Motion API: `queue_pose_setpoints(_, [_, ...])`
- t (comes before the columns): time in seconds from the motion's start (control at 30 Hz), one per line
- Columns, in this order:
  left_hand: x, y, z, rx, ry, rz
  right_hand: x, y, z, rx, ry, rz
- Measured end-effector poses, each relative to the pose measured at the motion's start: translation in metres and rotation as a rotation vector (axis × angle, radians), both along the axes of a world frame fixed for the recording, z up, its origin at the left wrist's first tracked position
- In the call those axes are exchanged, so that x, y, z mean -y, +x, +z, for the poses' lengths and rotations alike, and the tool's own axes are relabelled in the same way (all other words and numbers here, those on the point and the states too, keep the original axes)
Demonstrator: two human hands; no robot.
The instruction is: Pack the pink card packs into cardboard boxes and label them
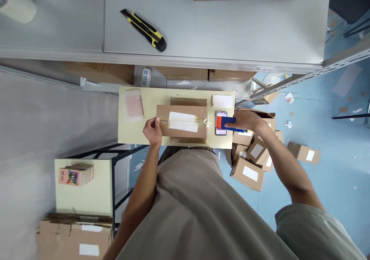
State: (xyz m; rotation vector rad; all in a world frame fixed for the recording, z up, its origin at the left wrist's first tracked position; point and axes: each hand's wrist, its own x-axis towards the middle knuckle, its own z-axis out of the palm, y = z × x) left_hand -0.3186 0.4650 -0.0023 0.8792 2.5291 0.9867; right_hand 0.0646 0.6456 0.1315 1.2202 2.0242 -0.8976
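Note:
A brown cardboard box [182, 133] lies on a pale yellow tabletop in front of me, with a white label [182, 122] on its top. A shiny strip of clear packing tape [204, 122] runs lengthwise across it. My left hand [153, 130] is closed at the box's left edge, thumb and fingers pinching there by the tape's end. To the right, my right hand [245, 120] grips a blue and orange-red tape dispenser [228, 123]. The dispenser is over a phone [221, 132], hiding part of its lit screen.
White paper [222, 101] and a pinkish sheet [134, 104] lie on the table [150, 94]. A utility knife [144, 29] rests on the grey shelf above. Several labelled boxes [248, 174] are piled on the floor at right. Stacked cartons [72, 239] stand lower left.

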Motion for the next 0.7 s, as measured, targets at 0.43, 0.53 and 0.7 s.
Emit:
queue_pose_setpoints(0.43, [0.006,-0.035,0.002,0.03,-0.003,0.0,0.064,-0.095,-0.029,0.092,0.2,-0.012])
queue_pose_setpoints(0.53, [0.002,-0.046,0.002,0.092,0.016,0.011,0.076,-0.111,-0.04,0.114,0.209,-0.042])
queue_pose_setpoints(0.7, [-0.007,-0.064,0.011,0.246,0.027,0.145,0.082,-0.109,-0.034,0.158,0.17,-0.146])
